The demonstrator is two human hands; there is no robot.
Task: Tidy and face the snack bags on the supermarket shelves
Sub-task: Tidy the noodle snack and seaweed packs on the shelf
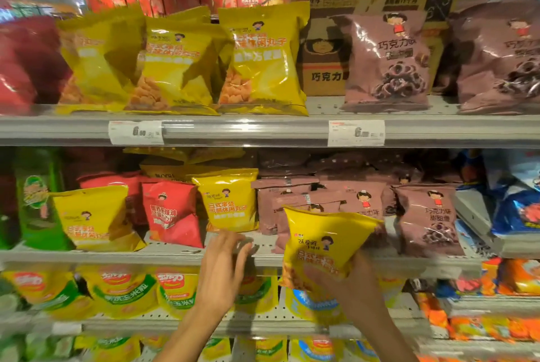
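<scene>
My right hand (347, 282) grips the lower part of a yellow snack bag (324, 240) and holds it upright in front of the middle shelf (181, 256), before the brown bags (426, 215). My left hand (225, 262) hovers with relaxed fingers at the shelf's front edge, just below another yellow bag (229, 199) standing there. It holds nothing. A red bag (172, 212) and a further yellow bag (93, 217) stand to the left on the same shelf.
The top shelf (248, 127) carries large yellow bags (260, 60), brown bags (388, 60) and a cardboard box (324, 40) behind them. Green bags (38, 200) stand far left, blue bags (517, 203) far right. Lower shelves hold yellow-green bags (125, 291).
</scene>
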